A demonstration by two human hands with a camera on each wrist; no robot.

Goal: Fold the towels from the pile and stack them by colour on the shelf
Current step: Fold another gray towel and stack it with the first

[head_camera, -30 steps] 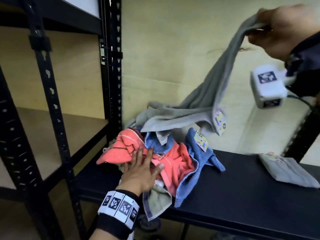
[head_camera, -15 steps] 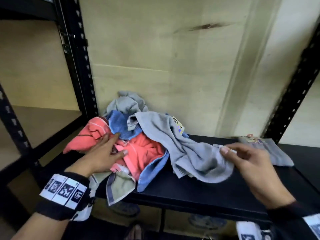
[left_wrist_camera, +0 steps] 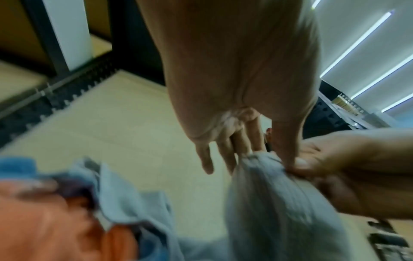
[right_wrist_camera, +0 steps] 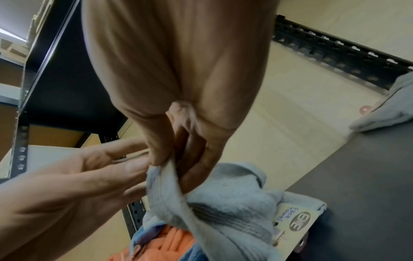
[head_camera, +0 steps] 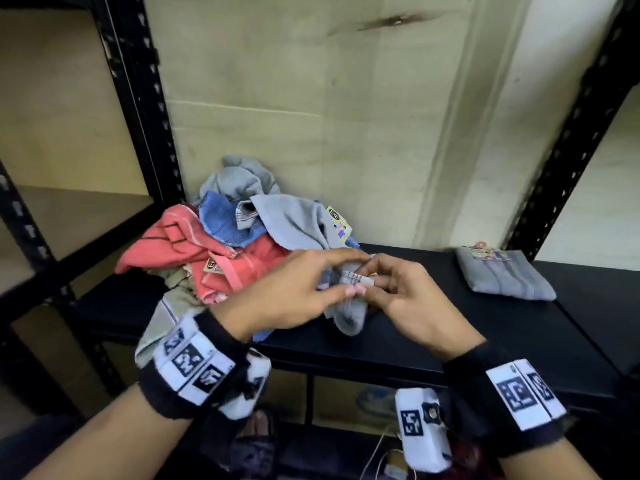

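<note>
A loose grey towel trails from the pile down onto the black shelf. Both hands meet at its striped edge. My right hand pinches that edge between thumb and fingers, seen close in the right wrist view as the grey towel. My left hand pinches the same edge, thumb on top of the grey towel. The pile holds a coral towel, a blue towel and another grey one. A folded grey towel lies at the right.
Black perforated uprights stand left of the pile, and another upright rises behind the folded towel. A beige wall panel backs the shelf. A lower wooden shelf sits at the left.
My right hand brought the grey towel down from high up to the shelf. My left hand left the pile and joined the right at the towel's edge.
</note>
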